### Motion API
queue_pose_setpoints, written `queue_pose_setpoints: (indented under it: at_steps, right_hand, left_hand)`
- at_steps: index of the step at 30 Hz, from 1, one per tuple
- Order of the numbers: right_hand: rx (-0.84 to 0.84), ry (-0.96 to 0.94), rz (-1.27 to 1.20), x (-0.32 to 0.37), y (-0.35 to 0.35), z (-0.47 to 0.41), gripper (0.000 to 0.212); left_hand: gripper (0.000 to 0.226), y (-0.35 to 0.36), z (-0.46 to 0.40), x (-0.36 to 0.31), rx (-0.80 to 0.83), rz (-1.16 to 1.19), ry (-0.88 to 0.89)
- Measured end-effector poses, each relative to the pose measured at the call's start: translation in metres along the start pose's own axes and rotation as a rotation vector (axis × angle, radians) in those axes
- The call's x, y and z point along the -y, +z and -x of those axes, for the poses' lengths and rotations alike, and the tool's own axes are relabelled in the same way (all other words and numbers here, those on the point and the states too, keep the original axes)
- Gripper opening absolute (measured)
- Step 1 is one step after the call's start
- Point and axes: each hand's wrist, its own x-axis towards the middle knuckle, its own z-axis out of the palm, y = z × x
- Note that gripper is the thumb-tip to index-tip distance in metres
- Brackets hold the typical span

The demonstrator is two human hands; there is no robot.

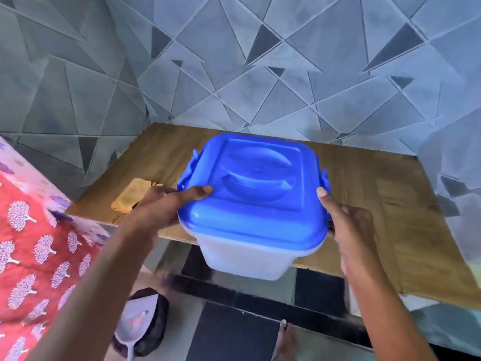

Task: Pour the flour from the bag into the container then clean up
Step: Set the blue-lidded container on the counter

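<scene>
A white translucent container [244,259] with a blue lid [257,194] on it hangs in the air over the near edge of a wooden table [377,204]. My left hand [169,204] grips its left side, thumb on the lid's top. My right hand [346,225] grips the right side, thumb up along the lid's edge by the blue clip. A yellowish cloth or paper [130,196] lies on the table's left part, partly behind my left hand. No flour bag can be told for sure.
A red patterned bedspread [33,246] fills the left. On the tiled floor below sit a dark bag with a white scoop-like thing [140,327]. My bare foot [285,337] shows near the bottom. Patterned grey wall tiles stand behind the table.
</scene>
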Motion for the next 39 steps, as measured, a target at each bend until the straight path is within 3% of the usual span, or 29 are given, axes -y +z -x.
queue_pose_setpoints:
  at_steps: [2, 8, 18, 23, 26, 28, 29, 32, 33, 36, 39]
  right_hand:
    - [-0.018, -0.018, 0.009, 0.007, -0.003, -0.043, 0.107]
    - [-0.097, -0.040, 0.104, 0.016, -0.007, -0.164, 0.062]
    - [-0.106, 0.039, 0.188, 0.006, 0.008, -0.287, 0.066]
    - [-0.156, 0.062, 0.213, 0.009, 0.022, -0.302, 0.052]
    - [-0.179, 0.091, 0.220, 0.012, 0.025, -0.303, 0.061]
    - [-0.190, 0.049, 0.285, 0.016, 0.026, -0.303, 0.055]
    - [-0.193, 0.017, 0.323, 0.020, 0.027, -0.304, 0.048]
    - [-0.231, -0.061, 0.380, 0.031, 0.040, -0.320, 0.039]
    - [-0.235, -0.069, 0.393, 0.034, 0.045, -0.328, 0.038]
    - [-0.202, -0.038, 0.425, 0.036, 0.060, -0.346, 0.049]
    - [-0.185, -0.079, 0.465, 0.032, 0.064, -0.351, 0.040]
  left_hand:
    - [0.097, 0.023, -0.027, -0.020, 0.013, 0.018, 0.009]
    - [0.098, 0.091, -0.119, -0.062, 0.026, 0.097, -0.043]
    - [0.081, 0.153, -0.225, -0.093, 0.031, 0.158, -0.088]
    - [0.068, 0.157, -0.257, -0.105, 0.045, 0.149, -0.064]
    - [0.057, 0.156, -0.269, -0.109, 0.086, 0.109, -0.067]
    - [0.057, 0.156, -0.277, -0.114, 0.123, 0.038, -0.096]
    - [0.061, 0.156, -0.279, -0.116, 0.130, 0.013, -0.081]
    - [0.115, 0.160, -0.293, -0.124, 0.023, -0.100, 0.075]
    - [0.112, 0.163, -0.294, -0.130, 0.010, -0.182, 0.160]
    - [0.075, 0.176, -0.301, -0.138, 0.037, -0.403, 0.426]
    - [0.061, 0.188, -0.305, -0.140, 0.070, -0.627, 0.462]
